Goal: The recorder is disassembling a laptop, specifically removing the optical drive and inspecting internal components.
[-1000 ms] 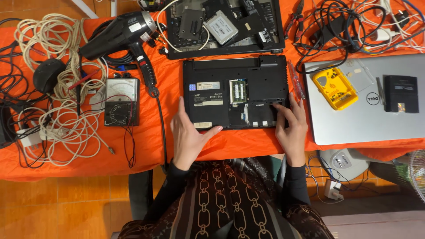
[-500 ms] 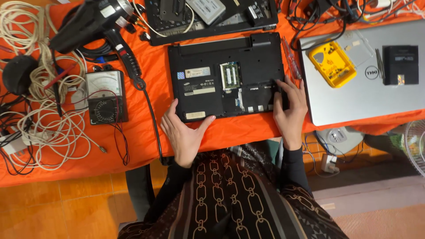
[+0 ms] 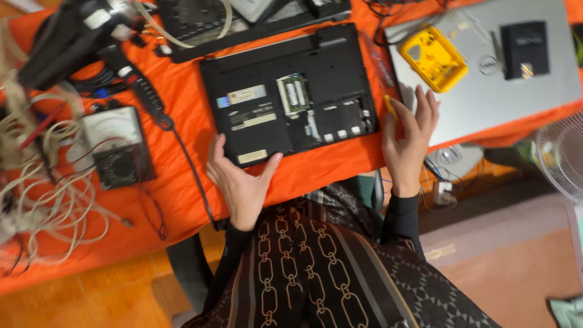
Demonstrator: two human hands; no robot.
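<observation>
The black laptop [image 3: 288, 97] is lying flipped bottom-up in the middle of the surface [image 3: 182, 115], which has a bright orange cloth draped over it. It's matte black plastic, rectangular, with a panel off so you can see a green memory stick [image 3: 294, 93] and a few pale stickers on the base.

Nearest to the camera: the left hand [image 3: 240, 182] is open, fingers spread, with the thumb tip touching the laptop's near edge. The right hand [image 3: 410, 136] sits just off the laptop's right corner, fingers loosely extended, with something small and yellow [image 3: 390, 106] pinched at the thumb side, too small to say what it is. Both sleeves are black, over a dark chain-patterned top.

To the left there's a boxy analog multimeter [image 3: 112, 146] with a glossy dial face, next to a messy tangle of whitish cables [image 3: 42, 194]. Farther back on the left is a chunky black heat gun [image 3: 67, 36] with a ribbed cord.

On the right is a smooth silver closed laptop [image 3: 486, 85], with a yellow plastic case [image 3: 434, 58] and a small black box [image 3: 525, 48] on top. At the far edge lies another opened-up black laptop [image 3: 243, 18].
</observation>
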